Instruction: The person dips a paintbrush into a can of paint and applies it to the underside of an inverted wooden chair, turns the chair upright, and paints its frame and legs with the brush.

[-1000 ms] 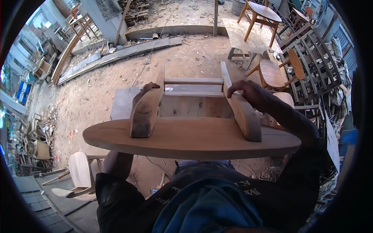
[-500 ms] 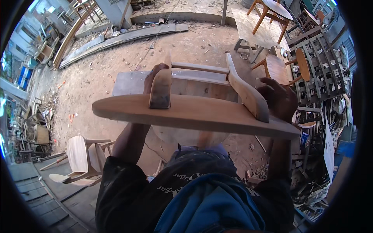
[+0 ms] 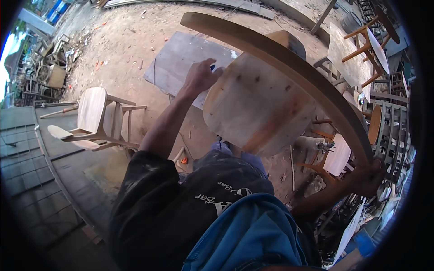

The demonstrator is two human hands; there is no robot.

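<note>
A long curved wooden piece [image 3: 289, 67], which looks like a chair backrest, arcs from upper middle down to the right. My right hand [image 3: 370, 177] is closed around its lower right end. Beneath the arc lies a pale, rounded wooden panel [image 3: 266, 104] like a chair seat, with dark spots and a reddish-brown streak; whether the two are joined I cannot tell. Beside the panel's left edge is my left hand [image 3: 203, 77], fingers apart and holding nothing. Beyond it is a flat grey board [image 3: 174, 56].
An unfinished wooden chair [image 3: 92, 110] stands at the left beside grey sheeting [image 3: 27, 158]. Another chair [image 3: 338, 156] is at the right, near a slatted rack [image 3: 392, 131]. Farther off, a table [image 3: 346, 58] bears an orange-brown chair [image 3: 370, 47]. Scrap wood [image 3: 45, 77] is heaped far left.
The curved piece has swung from level to a steep slant, its right end lower and nearer me. My left hand has let go of it. The seat-like panel shows more fully.
</note>
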